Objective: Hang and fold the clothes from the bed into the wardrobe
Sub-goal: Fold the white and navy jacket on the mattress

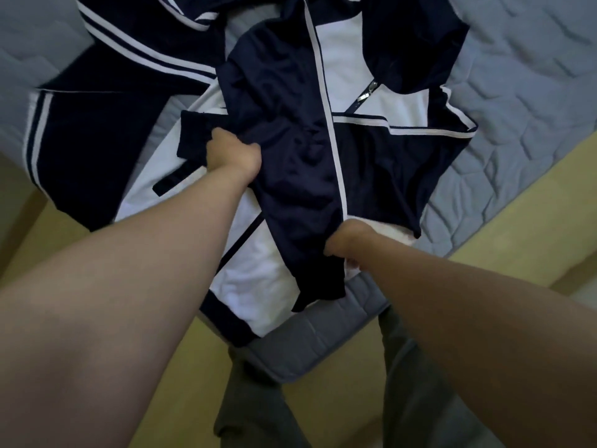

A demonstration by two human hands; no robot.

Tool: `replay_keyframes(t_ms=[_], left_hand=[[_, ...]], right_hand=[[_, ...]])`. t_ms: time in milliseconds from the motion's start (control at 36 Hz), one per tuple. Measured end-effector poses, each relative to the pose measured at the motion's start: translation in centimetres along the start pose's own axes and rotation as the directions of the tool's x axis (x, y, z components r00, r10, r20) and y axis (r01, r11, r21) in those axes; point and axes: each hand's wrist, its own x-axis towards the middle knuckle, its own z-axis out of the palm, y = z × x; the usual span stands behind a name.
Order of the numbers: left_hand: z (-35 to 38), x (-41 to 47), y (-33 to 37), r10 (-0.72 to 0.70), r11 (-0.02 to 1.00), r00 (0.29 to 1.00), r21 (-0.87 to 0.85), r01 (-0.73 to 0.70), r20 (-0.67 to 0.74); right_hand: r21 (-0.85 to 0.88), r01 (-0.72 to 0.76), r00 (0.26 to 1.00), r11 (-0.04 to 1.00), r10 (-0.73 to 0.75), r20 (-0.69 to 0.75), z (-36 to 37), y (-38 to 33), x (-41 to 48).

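Grey-blue quilted bed (517, 76) fills the upper frame above a yellowish floor (484, 237). Across its near corner, mid-frame, lies a navy-and-white zip jacket (387, 163). A navy sleeve (300, 176) with a white stripe is folded over its front. The left hand (234, 153) grips the sleeve's left edge. The right hand (347, 240) clutches it lower down, near the cuff. Another navy, white-striped garment (106, 130) lies at upper left.

Head camera looks steeply down, close
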Motion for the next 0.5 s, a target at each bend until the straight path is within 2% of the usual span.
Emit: replay_keyframes(t_ms=[111,222,306,389,444,500], left_hand=[[0.0,-0.9,-2.1,-0.065,0.994,0.995,-0.081,0.071,0.070],[-0.4,-0.6,-3.8,-0.078,0.993,0.997,-0.091,0.076,-0.014],[-0.8,0.0,-5.0,0.004,0.999,0.999,0.049,-0.001,-0.051],[-1.4,0.9,-5.8,0.132,0.966,0.991,0.220,-0.134,0.019],[-1.9,1.8,-5.8,0.126,0.951,0.990,0.275,-0.139,0.064],[-2.4,2.6,-5.3,0.104,0.946,0.993,0.302,-0.118,0.062]], right_hand=[[0.024,-0.009,1.000,1.000,0.009,-0.001,3.1,1.7,0.1],[0.061,-0.015,0.999,0.998,0.013,0.043,6.3,2.5,0.4],[0.020,0.011,0.999,1.000,-0.012,0.039,8.4,2.5,0.7],[-0.054,0.046,0.998,0.997,-0.044,0.039,9.6,2.6,0.9],[-0.133,0.065,0.997,0.989,-0.058,0.059,9.6,2.6,1.1],[-0.289,0.104,0.991,0.952,-0.076,0.107,9.0,2.2,1.2]])
